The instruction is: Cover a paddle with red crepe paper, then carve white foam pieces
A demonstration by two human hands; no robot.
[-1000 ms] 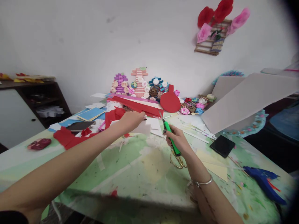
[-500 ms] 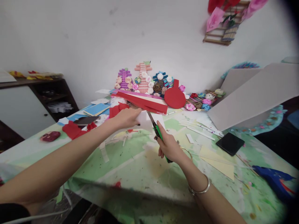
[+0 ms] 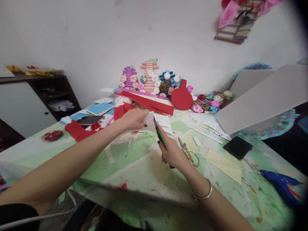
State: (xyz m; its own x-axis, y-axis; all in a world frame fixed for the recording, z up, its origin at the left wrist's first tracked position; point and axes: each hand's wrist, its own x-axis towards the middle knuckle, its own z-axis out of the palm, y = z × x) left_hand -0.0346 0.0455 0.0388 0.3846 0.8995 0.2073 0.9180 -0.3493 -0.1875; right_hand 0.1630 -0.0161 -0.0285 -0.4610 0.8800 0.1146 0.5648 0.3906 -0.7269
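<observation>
Between my fingers, my left hand (image 3: 136, 119) grips a piece of white paper or card (image 3: 150, 122) above the table. My right hand (image 3: 169, 148) is closed round a green and black utility knife (image 3: 159, 132). The knife's blade is out and points up and away, its tip beside the right edge of the white piece; whether it touches, I cannot tell. More white card (image 3: 164, 122) lies behind the blade. A pair of gold-handled scissors (image 3: 189, 152) rests on the table just right of my right hand.
A blue glue gun (image 3: 281, 186) and a black flat square (image 3: 238, 147) lie at the right, near yellow paper (image 3: 225, 165). Red strips (image 3: 149, 104), a red paddle shape (image 3: 182, 98) and flower crafts stand at the back. A large grey board (image 3: 262, 96) leans at the right.
My right hand and the knife have shifted slightly left against the white piece, and the scissors show more fully. The left hand keeps its hold. The whole view has moved a little.
</observation>
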